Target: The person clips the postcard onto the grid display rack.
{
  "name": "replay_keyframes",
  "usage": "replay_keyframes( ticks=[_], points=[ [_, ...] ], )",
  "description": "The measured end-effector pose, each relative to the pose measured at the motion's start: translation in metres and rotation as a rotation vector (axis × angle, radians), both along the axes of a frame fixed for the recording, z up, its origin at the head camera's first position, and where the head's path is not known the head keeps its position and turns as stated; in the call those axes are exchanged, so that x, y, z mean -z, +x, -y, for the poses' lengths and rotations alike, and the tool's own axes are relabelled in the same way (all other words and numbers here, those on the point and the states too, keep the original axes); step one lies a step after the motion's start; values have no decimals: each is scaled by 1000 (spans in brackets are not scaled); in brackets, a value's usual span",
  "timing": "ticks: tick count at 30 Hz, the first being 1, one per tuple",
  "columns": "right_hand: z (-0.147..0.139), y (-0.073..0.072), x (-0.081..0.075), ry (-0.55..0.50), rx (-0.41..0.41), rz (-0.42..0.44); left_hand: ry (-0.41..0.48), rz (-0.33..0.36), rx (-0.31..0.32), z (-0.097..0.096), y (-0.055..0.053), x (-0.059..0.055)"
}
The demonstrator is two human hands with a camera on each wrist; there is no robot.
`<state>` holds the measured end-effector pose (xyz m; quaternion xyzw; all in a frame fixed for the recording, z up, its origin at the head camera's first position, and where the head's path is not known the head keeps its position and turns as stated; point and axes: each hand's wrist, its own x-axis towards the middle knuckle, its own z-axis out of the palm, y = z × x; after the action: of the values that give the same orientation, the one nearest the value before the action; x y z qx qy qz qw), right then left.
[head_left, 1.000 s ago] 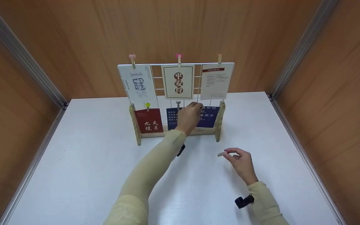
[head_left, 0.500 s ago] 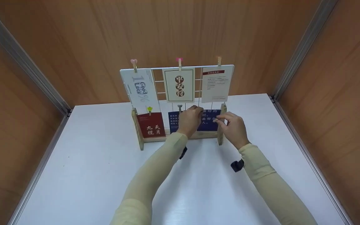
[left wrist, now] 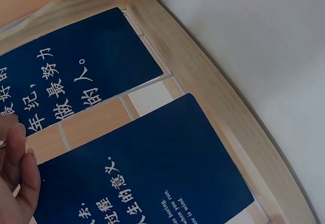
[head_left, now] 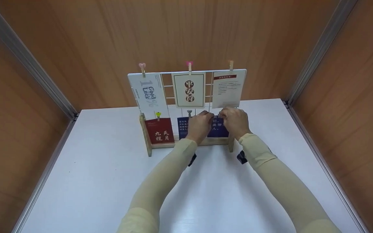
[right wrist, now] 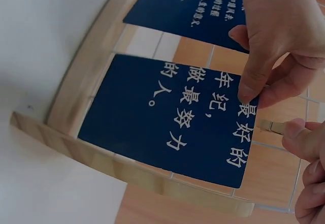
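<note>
My left hand (head_left: 200,127) pinches the top edge of a blue card (right wrist: 147,117) with white writing, between thumb and fingers, against the wire grid of a wooden-footed rack. My right hand (head_left: 236,123) holds a small wooden clothespin (right wrist: 272,127) between thumb and finger, just off that card's top edge in the right wrist view. A second blue card (left wrist: 152,163) hangs beside it, partly behind my left hand in the head view. A grey clip (head_left: 189,112) sits at its top.
Three pale cards hang along the top: a Good Luck card (head_left: 149,94), a framed card (head_left: 189,90) and a text card (head_left: 228,89), each with a clothespin. A red card (head_left: 159,131) hangs lower left under a yellow clip (head_left: 158,115). Wood panels enclose the white table (head_left: 108,187).
My right hand has moved forward and left from above the table to the card's top edge, carrying the clothespin. The left hand keeps its grip on the card.
</note>
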<state>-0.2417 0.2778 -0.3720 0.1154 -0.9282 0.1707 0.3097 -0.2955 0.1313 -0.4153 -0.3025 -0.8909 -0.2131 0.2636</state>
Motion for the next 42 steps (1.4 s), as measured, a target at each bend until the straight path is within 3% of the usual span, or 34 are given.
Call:
replay_keyframes(
  ticks=[9,16,23,28,42],
  points=[
    [-3,-4,-1,30,16,50,7,5,24,-1,0,3],
    [0,-9,-1,53,11,38,-9,-36,15,1,-1,4],
    [3,-13,1,130,7,49,6,-4,19,2,0,4],
    [5,-14,4,145,16,40,-1,-22,7,2,-2,4],
    [19,-12,6,207,128,21,-7,-27,-11,1,-1,2]
  ],
)
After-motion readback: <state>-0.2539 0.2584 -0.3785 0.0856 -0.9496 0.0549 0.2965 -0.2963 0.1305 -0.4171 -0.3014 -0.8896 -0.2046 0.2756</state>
